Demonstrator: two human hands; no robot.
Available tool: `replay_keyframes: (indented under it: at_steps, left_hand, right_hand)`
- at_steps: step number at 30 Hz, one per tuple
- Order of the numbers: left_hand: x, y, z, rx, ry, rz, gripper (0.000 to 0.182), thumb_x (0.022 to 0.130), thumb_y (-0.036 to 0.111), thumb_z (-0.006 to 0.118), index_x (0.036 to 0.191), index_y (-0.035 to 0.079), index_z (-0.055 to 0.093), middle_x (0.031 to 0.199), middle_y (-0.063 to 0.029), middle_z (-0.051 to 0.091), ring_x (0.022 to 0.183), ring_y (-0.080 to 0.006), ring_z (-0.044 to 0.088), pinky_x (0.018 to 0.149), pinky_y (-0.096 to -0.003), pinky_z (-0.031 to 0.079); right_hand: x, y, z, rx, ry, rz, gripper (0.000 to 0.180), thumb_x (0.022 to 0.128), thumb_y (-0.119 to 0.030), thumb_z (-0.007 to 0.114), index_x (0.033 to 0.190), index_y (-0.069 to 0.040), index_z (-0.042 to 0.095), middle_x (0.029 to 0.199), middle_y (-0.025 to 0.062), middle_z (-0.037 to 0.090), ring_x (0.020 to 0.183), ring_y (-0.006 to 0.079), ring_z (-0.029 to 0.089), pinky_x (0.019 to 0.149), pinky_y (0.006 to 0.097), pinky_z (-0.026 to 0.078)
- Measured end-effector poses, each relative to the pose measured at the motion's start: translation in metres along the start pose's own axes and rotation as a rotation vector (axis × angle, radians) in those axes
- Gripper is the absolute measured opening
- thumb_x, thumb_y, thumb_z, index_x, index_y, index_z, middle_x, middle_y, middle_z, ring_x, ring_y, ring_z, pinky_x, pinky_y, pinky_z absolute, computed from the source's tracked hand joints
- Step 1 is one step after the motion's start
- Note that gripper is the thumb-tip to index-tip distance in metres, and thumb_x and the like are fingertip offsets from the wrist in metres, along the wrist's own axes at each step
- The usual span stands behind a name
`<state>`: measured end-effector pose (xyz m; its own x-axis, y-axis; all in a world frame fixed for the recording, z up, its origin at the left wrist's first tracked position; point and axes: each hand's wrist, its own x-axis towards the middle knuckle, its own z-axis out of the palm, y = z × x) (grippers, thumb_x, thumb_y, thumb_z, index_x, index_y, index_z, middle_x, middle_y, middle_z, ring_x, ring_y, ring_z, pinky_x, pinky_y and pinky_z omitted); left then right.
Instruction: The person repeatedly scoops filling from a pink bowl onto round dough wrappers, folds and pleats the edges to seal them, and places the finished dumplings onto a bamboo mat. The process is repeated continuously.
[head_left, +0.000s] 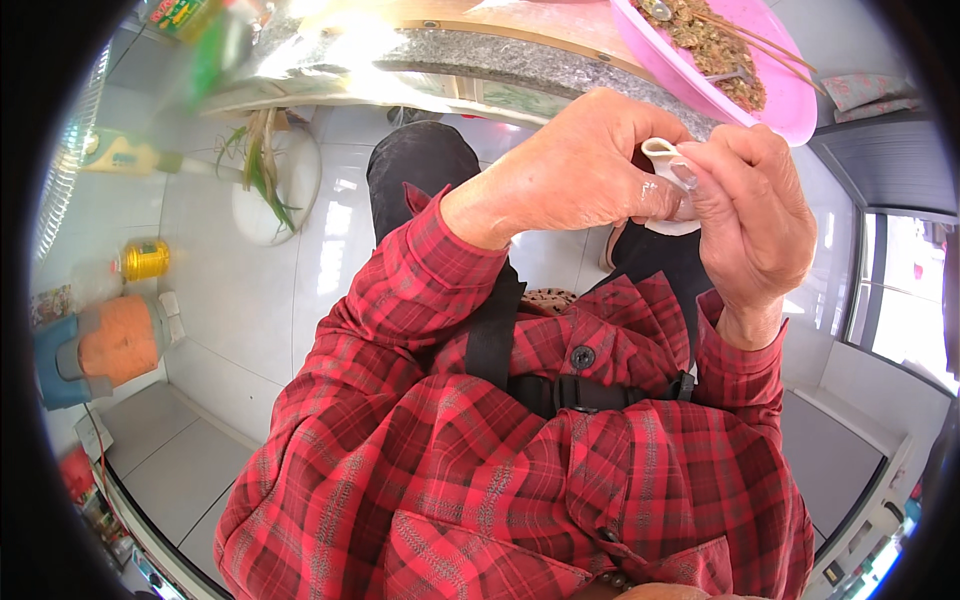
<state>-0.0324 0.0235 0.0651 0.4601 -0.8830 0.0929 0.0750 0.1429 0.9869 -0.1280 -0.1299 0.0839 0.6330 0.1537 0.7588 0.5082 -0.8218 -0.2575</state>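
Note:
A piece of white dough (660, 148), folded over with a looped upper edge, is pinched between both hands in the head view. My left hand (577, 169) reaches in from the left, its thumb and fingers pressed against the dough, with white smears on the thumb. My right hand (761, 210) grips the other side between thumb and fingertips. The inside of the dough is mostly hidden by the fingers. Just beyond the hands sits a pink plastic basin (802, 112) of chopped filling (712, 56). A pair of wooden chopsticks (750, 41) and a metal spoon (727, 76) rest in it.
A wooden board (495, 37) lies on the grey stone counter (480, 58). Green onions (264, 165) lie on the floor at left. Beyond them are a yellow oil bottle (145, 260) and an orange-and-blue container (120, 341). Patterned cloth (870, 94) is at far right.

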Motion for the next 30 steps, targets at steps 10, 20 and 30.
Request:
replay_keyframes:
  at_steps: [10, 20, 30]
  left_hand:
    - [0.0, -0.013, -0.002, -0.122, 0.019, 0.047, 0.024, 0.075, 0.008, 0.075, 0.096, -0.002, 0.069, 0.074, -0.0004, 0.063, 0.071, -0.0051, 0.053, 0.065, -0.0242, 0.046]
    - [-0.005, -0.012, 0.0, -0.167, -0.006, 0.104, 0.021, 0.075, 0.005, 0.074, 0.094, -0.004, 0.069, 0.077, 0.0007, 0.062, 0.074, -0.0054, 0.053, 0.067, -0.0236, 0.045]
    - [-0.008, -0.008, 0.004, -0.143, -0.004, 0.187, 0.02, 0.076, 0.002, 0.072, 0.095, -0.002, 0.069, 0.072, 0.0048, 0.054, 0.067, -0.0029, 0.044, 0.057, -0.0212, 0.037]
  right_hand:
    - [0.004, 0.001, 0.006, 0.014, -0.014, 0.013, 0.02, 0.076, 0.001, 0.073, 0.095, -0.001, 0.068, 0.085, 0.009, 0.063, 0.071, 0.0205, 0.061, 0.06, 0.0291, 0.049]
    - [0.011, -0.006, 0.005, 0.116, -0.032, 0.037, 0.019, 0.072, 0.0, 0.075, 0.091, -0.001, 0.071, 0.083, 0.0081, 0.061, 0.069, 0.0185, 0.057, 0.058, 0.0279, 0.045]
    - [0.011, -0.011, -0.004, 0.312, -0.104, 0.104, 0.026, 0.065, 0.004, 0.072, 0.091, 0.005, 0.07, 0.086, 0.01, 0.056, 0.079, 0.0203, 0.053, 0.071, 0.0315, 0.044]
